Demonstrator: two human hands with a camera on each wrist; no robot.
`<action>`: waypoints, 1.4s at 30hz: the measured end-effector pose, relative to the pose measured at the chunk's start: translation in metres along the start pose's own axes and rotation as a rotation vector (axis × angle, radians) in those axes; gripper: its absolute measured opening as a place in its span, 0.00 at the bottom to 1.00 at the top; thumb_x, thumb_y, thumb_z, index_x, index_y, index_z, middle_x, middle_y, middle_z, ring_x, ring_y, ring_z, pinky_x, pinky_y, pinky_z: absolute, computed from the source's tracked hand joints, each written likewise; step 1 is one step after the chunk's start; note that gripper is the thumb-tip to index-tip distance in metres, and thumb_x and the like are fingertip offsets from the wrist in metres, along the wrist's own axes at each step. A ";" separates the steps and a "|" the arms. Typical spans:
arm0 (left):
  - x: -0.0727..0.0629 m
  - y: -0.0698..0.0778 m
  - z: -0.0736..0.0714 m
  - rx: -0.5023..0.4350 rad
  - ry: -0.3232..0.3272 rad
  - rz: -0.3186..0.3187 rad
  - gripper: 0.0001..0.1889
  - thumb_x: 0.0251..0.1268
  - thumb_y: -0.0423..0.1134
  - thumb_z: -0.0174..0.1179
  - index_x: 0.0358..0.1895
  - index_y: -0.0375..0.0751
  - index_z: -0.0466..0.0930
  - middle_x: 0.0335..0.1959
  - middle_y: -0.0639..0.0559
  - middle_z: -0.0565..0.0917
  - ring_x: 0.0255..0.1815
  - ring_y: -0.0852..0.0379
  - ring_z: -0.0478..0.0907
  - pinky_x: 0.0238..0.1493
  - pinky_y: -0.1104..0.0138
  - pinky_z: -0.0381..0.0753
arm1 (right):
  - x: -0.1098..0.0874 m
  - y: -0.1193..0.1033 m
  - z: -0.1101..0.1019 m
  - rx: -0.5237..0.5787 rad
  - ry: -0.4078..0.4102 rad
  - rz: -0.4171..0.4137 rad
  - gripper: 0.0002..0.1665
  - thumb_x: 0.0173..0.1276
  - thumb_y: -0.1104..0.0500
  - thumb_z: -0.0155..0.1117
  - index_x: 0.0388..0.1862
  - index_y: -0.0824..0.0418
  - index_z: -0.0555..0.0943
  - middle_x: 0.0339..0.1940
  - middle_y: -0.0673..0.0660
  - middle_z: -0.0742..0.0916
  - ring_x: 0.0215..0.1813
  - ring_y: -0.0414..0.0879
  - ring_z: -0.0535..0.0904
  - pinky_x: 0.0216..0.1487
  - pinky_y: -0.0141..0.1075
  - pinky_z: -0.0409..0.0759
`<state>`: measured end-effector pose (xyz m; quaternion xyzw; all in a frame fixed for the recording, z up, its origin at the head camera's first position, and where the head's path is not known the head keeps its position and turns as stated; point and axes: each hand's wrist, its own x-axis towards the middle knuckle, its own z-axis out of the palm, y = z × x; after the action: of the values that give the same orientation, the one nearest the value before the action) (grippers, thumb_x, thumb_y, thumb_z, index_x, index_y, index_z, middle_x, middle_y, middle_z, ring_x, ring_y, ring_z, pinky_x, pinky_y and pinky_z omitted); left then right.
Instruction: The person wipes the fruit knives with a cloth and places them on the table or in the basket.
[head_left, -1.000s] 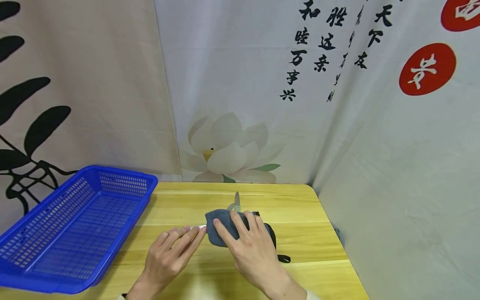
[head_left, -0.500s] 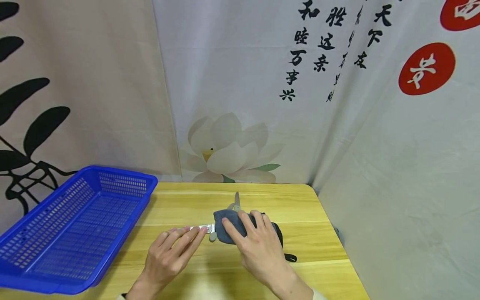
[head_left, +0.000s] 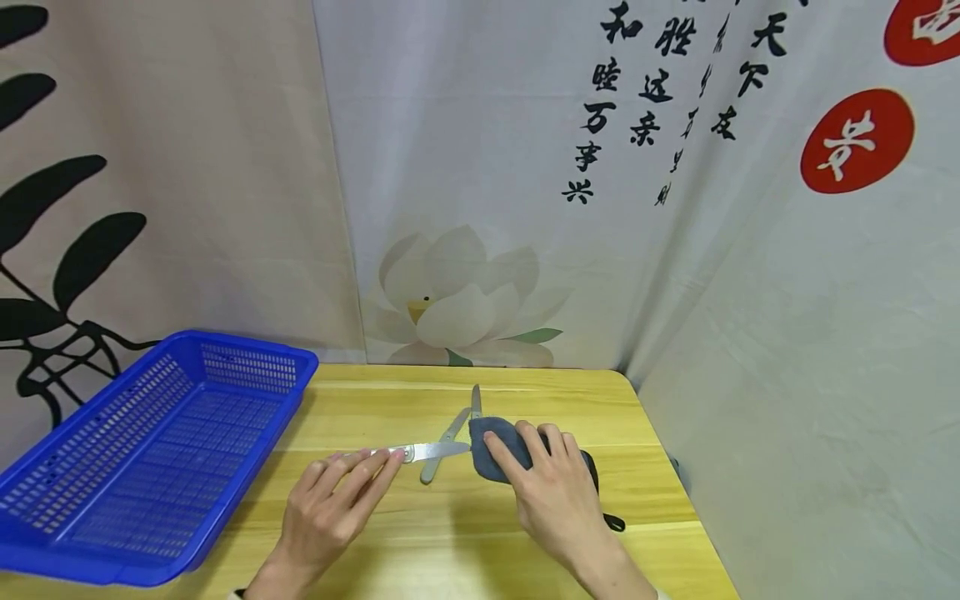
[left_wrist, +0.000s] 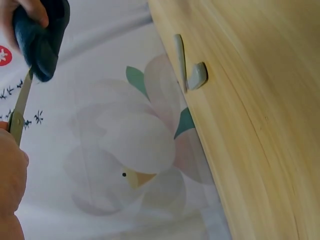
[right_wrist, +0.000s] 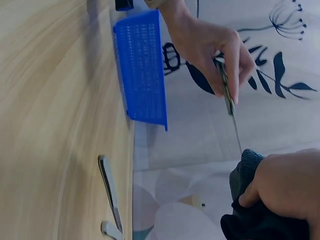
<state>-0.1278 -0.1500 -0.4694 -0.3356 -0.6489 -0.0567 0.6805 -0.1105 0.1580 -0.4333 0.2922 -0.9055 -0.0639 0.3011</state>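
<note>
My left hand [head_left: 326, 510] pinches the handle of an unfolded folding knife [head_left: 442, 450], its silver blade pointing right. With my right hand [head_left: 558, 496] I grip a blue-grey and black cloth [head_left: 486, 463] that has a small black loop. The cloth's left end is at the blade's tip; whether they touch I cannot tell. In the left wrist view the bare blade [left_wrist: 22, 97] reaches up to the cloth [left_wrist: 44, 57]. On the table lie another unfolded folding knife [head_left: 454, 428] and, beyond the cloth, a blade [head_left: 476, 402] whose lower part is hidden.
A blue plastic basket [head_left: 197, 546] with slotted walls stands at the left of the wooden table [head_left: 360, 408]. Fabric hangings [head_left: 480, 167] printed with a lotus and black characters rise along the back and right side.
My right hand and the cloth have moved right along the knife, and the blade now shows. My left hand has shifted slightly left. More of the knife on the table is in view.
</note>
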 end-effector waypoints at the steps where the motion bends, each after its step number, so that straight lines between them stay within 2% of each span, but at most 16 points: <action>1: -0.001 0.000 0.000 0.002 -0.004 -0.003 0.17 0.87 0.31 0.58 0.41 0.42 0.97 0.33 0.49 0.95 0.29 0.49 0.86 0.27 0.62 0.73 | -0.001 0.002 0.000 0.006 0.007 0.011 0.42 0.63 0.61 0.82 0.76 0.41 0.83 0.63 0.60 0.88 0.55 0.59 0.82 0.51 0.47 0.80; 4: -0.002 -0.001 -0.001 0.003 -0.018 -0.008 0.17 0.87 0.31 0.57 0.41 0.42 0.97 0.34 0.48 0.95 0.30 0.48 0.86 0.27 0.62 0.74 | -0.002 0.005 -0.002 0.030 0.040 0.039 0.42 0.65 0.63 0.79 0.77 0.42 0.82 0.64 0.61 0.88 0.56 0.59 0.82 0.51 0.48 0.81; 7: -0.002 -0.001 -0.002 0.003 -0.038 -0.006 0.18 0.88 0.30 0.56 0.41 0.42 0.97 0.35 0.48 0.95 0.30 0.48 0.86 0.28 0.62 0.73 | 0.003 0.000 -0.006 0.050 0.066 0.032 0.43 0.65 0.63 0.79 0.79 0.42 0.81 0.65 0.61 0.87 0.57 0.60 0.82 0.52 0.49 0.82; 17: 0.006 0.007 0.001 -0.017 -0.039 0.017 0.19 0.88 0.28 0.56 0.39 0.41 0.96 0.35 0.48 0.94 0.32 0.50 0.85 0.30 0.62 0.76 | 0.028 -0.041 -0.010 -0.009 0.031 -0.106 0.49 0.57 0.52 0.90 0.79 0.40 0.81 0.69 0.59 0.87 0.60 0.59 0.82 0.57 0.47 0.85; 21: 0.007 0.009 0.001 -0.034 -0.039 0.013 0.20 0.88 0.28 0.56 0.37 0.39 0.96 0.34 0.48 0.94 0.31 0.50 0.84 0.29 0.62 0.77 | 0.032 -0.049 -0.009 -0.007 0.022 -0.119 0.50 0.55 0.51 0.91 0.79 0.39 0.81 0.69 0.58 0.87 0.60 0.59 0.82 0.57 0.46 0.84; 30: 0.006 0.008 0.001 -0.020 -0.027 0.010 0.19 0.88 0.26 0.56 0.39 0.40 0.96 0.33 0.48 0.94 0.30 0.50 0.84 0.28 0.63 0.75 | 0.032 -0.047 -0.009 0.016 0.008 -0.104 0.44 0.60 0.53 0.87 0.76 0.40 0.83 0.66 0.56 0.89 0.59 0.58 0.83 0.57 0.46 0.84; 42: 0.002 0.005 0.001 -0.001 -0.024 0.010 0.17 0.87 0.29 0.57 0.41 0.42 0.97 0.34 0.48 0.94 0.30 0.49 0.85 0.27 0.64 0.71 | 0.025 -0.032 -0.009 0.002 -0.028 -0.067 0.43 0.59 0.56 0.86 0.75 0.40 0.83 0.65 0.56 0.89 0.57 0.57 0.81 0.55 0.44 0.83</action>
<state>-0.1256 -0.1447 -0.4693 -0.3399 -0.6551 -0.0495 0.6730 -0.1055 0.1181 -0.4234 0.3218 -0.8993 -0.0770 0.2859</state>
